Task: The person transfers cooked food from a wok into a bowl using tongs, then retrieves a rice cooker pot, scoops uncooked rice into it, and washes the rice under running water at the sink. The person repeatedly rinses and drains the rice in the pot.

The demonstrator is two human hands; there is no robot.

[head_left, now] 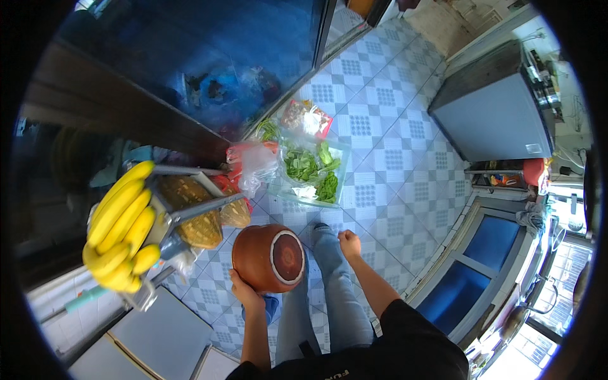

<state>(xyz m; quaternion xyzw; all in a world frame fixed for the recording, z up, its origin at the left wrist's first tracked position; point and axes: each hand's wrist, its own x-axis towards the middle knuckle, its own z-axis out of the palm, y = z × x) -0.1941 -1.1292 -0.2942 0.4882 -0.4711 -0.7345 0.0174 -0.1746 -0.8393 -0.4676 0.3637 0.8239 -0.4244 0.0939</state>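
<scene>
My left hand (247,292) grips a round brown glazed pot (251,254) low on its side. The pot is tipped over, so its dark base (288,256) with a pale unglazed ring faces me; its mouth is hidden. My right hand (350,244) hangs over the tiled floor (394,228) beside my right leg, fingers curled in and nothing visible in them. Left of the pot, a metal rack (199,211) bears a bunch of yellow bananas (123,223) and a large mottled gourd or squash (197,232).
Ahead on the floor stands a clear plastic bin (342,175) of leafy greens (304,164), with plastic bags (259,164) beside it. A dark-framed glass door (213,38) rises at upper left. A grey refrigerator (498,114) and a cabinet (468,266) line the right.
</scene>
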